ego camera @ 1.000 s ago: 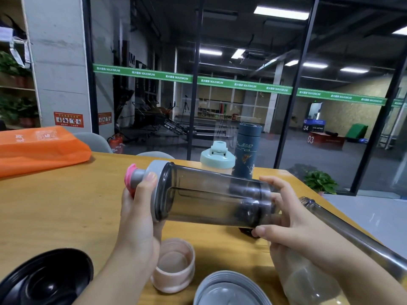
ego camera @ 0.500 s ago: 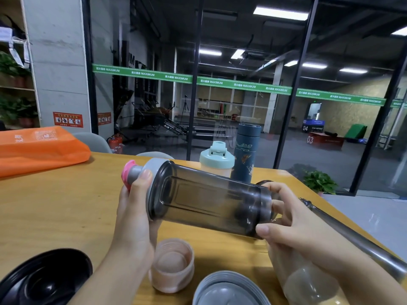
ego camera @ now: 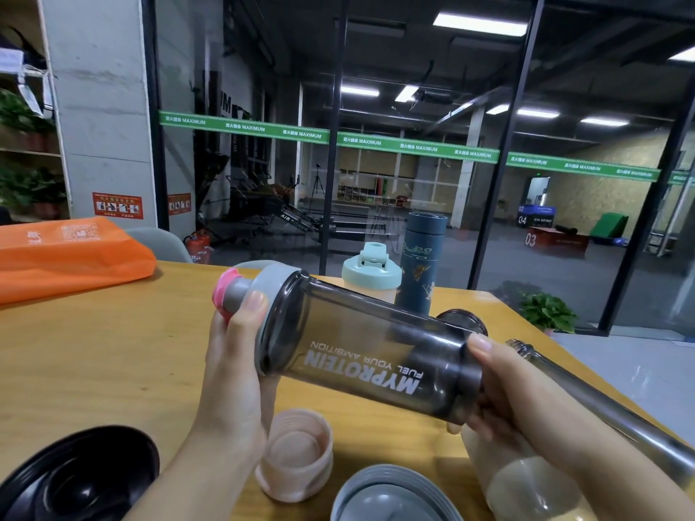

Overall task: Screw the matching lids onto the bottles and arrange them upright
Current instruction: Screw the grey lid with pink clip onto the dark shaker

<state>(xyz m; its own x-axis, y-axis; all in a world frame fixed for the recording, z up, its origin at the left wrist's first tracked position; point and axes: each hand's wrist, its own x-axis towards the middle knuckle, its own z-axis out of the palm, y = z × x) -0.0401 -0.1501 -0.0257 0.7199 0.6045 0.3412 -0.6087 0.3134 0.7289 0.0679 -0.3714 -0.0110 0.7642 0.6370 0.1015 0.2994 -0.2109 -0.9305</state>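
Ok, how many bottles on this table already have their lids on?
3 that show: the dark shaker bottle held sideways between the left hand and right hand, plus the mint-lidded bottle and blue flask standing behind. Others may be out of frame.

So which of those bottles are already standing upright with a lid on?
Two at the table's far edge: the mint-lidded shaker and the dark blue flask. The smoky shaker is held sideways.

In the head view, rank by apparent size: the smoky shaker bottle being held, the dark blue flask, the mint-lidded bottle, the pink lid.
1. Smoky shaker bottle, though nearest the camera.
2. Dark blue flask.
3-4. Mint-lidded bottle, partly hidden, and pink lid, nearer the camera: too close to rank.
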